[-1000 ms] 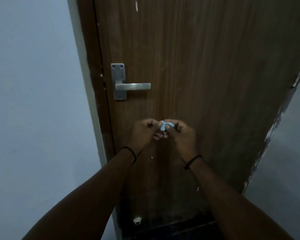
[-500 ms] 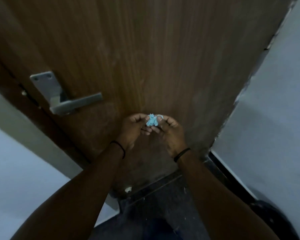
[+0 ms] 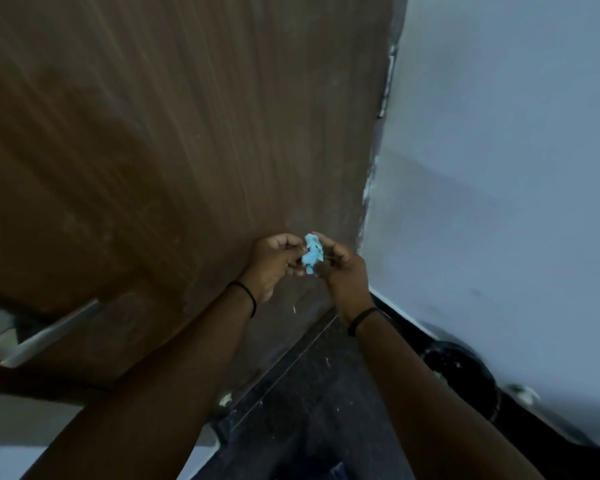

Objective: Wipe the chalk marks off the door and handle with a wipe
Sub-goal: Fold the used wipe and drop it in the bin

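Head view, tilted and motion-blurred. A brown wooden door [image 3: 187, 133] with fine lengthwise grain and a matte, slightly scuffed surface fills the upper left. Its metal lever handle [image 3: 45, 336], a flat grey bar of brushed finish on a rectangular plate, shows at the far left edge, well apart from the hands. A short pale streak [image 3: 294, 309] lies on the lower part of the door, just below the hands; whether it is chalk cannot be told.

Both forearms reach forward and meet in front of the door's lower right part. The left hand [image 3: 274, 261] and the right hand [image 3: 340, 268] have their fingers curled inward, and between their fingertips they pinch a small crumpled wipe [image 3: 311, 252], pale blue, soft and irregularly creased, bunched into a wad. The wipe is held in the air and does not visibly touch the door. Each wrist bears a thin dark band: the left wristband [image 3: 248, 296] and the right wristband [image 3: 361, 318].

To the right stands a smooth pale blue-grey painted wall [image 3: 499, 150], with chipped, flaking paint along the edge where it meets the door. Below lies a dark speckled floor [image 3: 309, 410], and a dark rounded object [image 3: 461, 375], indistinct, sits at the foot of the wall.
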Available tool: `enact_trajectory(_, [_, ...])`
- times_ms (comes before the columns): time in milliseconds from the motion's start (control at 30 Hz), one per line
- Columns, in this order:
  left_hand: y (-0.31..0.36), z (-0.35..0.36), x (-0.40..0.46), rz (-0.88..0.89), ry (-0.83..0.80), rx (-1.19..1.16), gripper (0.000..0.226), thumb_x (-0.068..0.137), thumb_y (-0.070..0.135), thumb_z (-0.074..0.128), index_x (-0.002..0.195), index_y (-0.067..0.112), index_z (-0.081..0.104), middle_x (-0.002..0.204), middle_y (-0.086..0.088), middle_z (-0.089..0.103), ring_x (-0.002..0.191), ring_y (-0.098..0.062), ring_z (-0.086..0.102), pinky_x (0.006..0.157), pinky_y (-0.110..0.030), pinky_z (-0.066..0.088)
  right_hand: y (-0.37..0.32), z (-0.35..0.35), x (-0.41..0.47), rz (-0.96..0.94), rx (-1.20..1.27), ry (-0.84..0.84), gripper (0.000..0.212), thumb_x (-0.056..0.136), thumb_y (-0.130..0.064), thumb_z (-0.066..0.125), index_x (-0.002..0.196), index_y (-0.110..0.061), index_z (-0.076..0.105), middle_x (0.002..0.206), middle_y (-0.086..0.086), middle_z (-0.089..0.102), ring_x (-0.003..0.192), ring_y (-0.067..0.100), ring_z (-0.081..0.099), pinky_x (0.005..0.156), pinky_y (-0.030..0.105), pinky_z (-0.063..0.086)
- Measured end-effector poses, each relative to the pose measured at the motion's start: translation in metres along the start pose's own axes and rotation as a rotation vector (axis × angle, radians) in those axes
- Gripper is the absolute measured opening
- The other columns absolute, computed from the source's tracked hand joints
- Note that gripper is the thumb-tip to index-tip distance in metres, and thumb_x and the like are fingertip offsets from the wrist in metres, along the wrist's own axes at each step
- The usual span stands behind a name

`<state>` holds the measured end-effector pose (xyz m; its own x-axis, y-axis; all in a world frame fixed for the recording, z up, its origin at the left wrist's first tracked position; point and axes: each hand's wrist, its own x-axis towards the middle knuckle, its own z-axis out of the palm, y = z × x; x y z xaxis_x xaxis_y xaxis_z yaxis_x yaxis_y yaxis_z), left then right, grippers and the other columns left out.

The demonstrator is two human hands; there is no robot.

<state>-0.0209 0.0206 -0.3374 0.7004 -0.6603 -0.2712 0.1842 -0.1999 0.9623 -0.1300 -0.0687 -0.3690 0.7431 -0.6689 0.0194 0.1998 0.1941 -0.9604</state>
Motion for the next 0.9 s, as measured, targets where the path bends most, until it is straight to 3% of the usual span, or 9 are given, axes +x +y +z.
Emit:
enact_trajectory(167, [0.001,0.042,0.016,-0.049,-0.142,0.036,0.010,0.098,0.014,0.055,0.094,0.010,0.063,0.084,-0.008,0.070,0.061,-0.011,0.069,0.053,-0.025,0.057,-0.002,-0.037,-0.010,0.025,-0.150,0.325,0.027,0.085,0.009,0.061,0.091,-0.016,0.069,0.089,0.012,0.072,0.077,0.026,0.067,0.065,0.040,0.058])
enact_trajectory(267, [0.002,0.069,0.013,-0.078,-0.345,0.055,0.017,0.095,0.025,0.061,0.105,0.011,0.065,0.091,-0.008,0.072,0.071,-0.015,0.070,0.056,-0.027,0.057,-0.007,-0.062,-0.022,0.062,-0.212,0.517,0.024,0.081,0.007,0.065,0.085,-0.017,0.063,0.089,0.016,0.069,0.082,0.036,0.068,0.071,0.055,0.058])
enact_trajectory(400, [-0.009,0.108,0.003,-0.018,-0.464,0.153,0.021,0.085,0.009,0.073,0.104,0.004,0.068,0.094,-0.014,0.072,0.080,-0.021,0.069,0.066,-0.034,0.058,-0.009,-0.088,-0.046,0.047,-0.194,0.655,0.017,0.080,0.001,0.068,0.081,-0.015,0.063,0.087,0.018,0.069,0.084,0.043,0.067,0.068,0.061,0.056])
enact_trajectory(500, [-0.021,0.137,-0.003,-0.024,-0.496,0.164,0.013,0.088,0.000,0.067,0.101,0.000,0.067,0.098,-0.020,0.069,0.085,-0.030,0.068,0.074,-0.044,0.058,-0.007,-0.108,-0.071,0.042,-0.076,0.684,0.023,0.079,0.002,0.060,0.086,-0.017,0.069,0.095,0.021,0.070,0.093,0.046,0.065,0.080,0.064,0.053])
enact_trajectory(567, [-0.032,0.159,-0.010,-0.027,-0.534,0.202,0.014,0.090,-0.002,0.063,0.103,0.001,0.066,0.102,-0.020,0.069,0.085,-0.030,0.068,0.068,-0.040,0.058,-0.006,-0.125,-0.092,0.059,0.015,0.702,0.029,0.080,0.001,0.056,0.100,-0.016,0.069,0.105,0.019,0.070,0.099,0.045,0.064,0.087,0.059,0.053])
enact_trajectory(633, [-0.043,0.181,-0.017,-0.037,-0.596,0.243,0.016,0.091,-0.004,0.060,0.105,0.002,0.067,0.100,-0.017,0.069,0.080,-0.027,0.068,0.061,-0.033,0.058,-0.006,-0.140,-0.110,0.052,0.033,0.726,0.027,0.086,-0.002,0.061,0.109,-0.014,0.067,0.108,0.018,0.069,0.099,0.042,0.066,0.084,0.052,0.055])
enact_trajectory(800, [-0.072,0.235,-0.028,-0.042,-0.662,0.372,0.015,0.088,0.001,0.068,0.103,0.000,0.069,0.083,-0.012,0.069,0.069,-0.023,0.065,0.052,-0.028,0.054,0.001,-0.177,-0.139,0.126,-0.391,1.027,0.017,0.084,-0.001,0.063,0.088,-0.016,0.071,0.080,-0.006,0.071,0.075,0.015,0.067,0.069,0.025,0.056])
enact_trajectory(900, [-0.090,0.262,-0.022,-0.047,-0.699,0.439,0.020,0.086,0.005,0.071,0.105,-0.003,0.069,0.080,-0.017,0.070,0.061,-0.021,0.061,0.050,-0.026,0.051,0.008,-0.203,-0.145,0.194,-0.571,1.152,0.029,0.078,0.004,0.055,0.086,-0.019,0.071,0.080,-0.006,0.069,0.076,0.013,0.063,0.073,0.027,0.051])
